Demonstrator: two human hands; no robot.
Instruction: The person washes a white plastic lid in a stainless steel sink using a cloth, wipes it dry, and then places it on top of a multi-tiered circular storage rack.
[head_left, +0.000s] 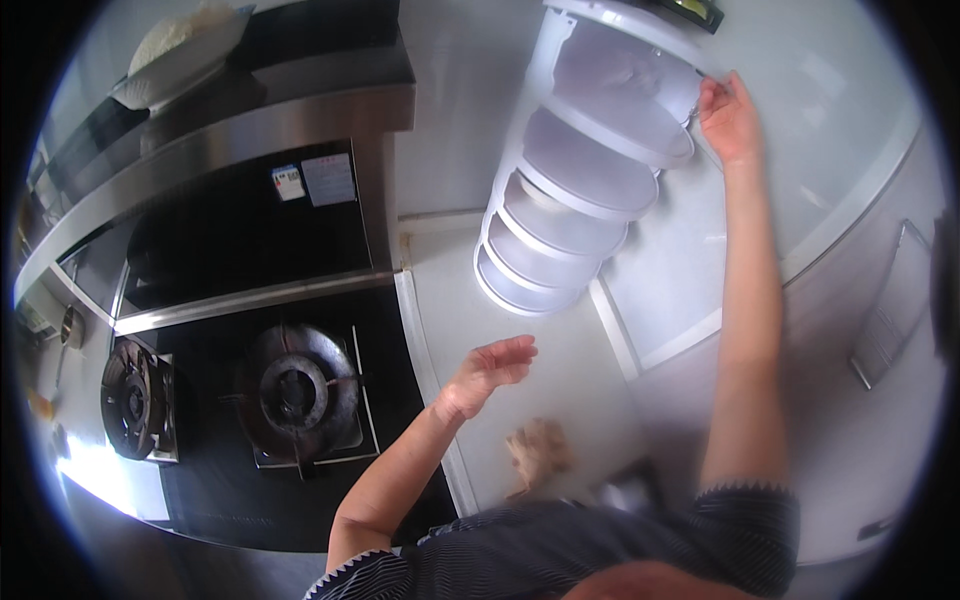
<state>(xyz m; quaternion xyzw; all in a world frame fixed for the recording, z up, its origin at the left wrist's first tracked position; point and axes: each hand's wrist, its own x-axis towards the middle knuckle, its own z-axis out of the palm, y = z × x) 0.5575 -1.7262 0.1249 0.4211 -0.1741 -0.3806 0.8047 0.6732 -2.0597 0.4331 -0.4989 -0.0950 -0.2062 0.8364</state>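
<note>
A tall white tiered food storage cover (574, 172) with translucent curved fronts stands on the pale countertop (450, 262). Its top compartment shows an open front, and a pale item lies on an inner shelf lower down. Beside that top compartment's right edge is my right hand (727, 120), palm up with curled fingers. Its fingertips are close to the edge; contact cannot be made out. My left hand (491, 373) hovers over the counter below the stack, empty, with the thumb apart from the fingers.
To the left, a black gas hob has a large burner (294, 394) and a smaller burner (135, 401). Above it juts a range hood (247, 120) with a bowl (187, 56) on top. Crumpled brown paper (540, 452) lies near my body. A metal rack (889, 307) is at right.
</note>
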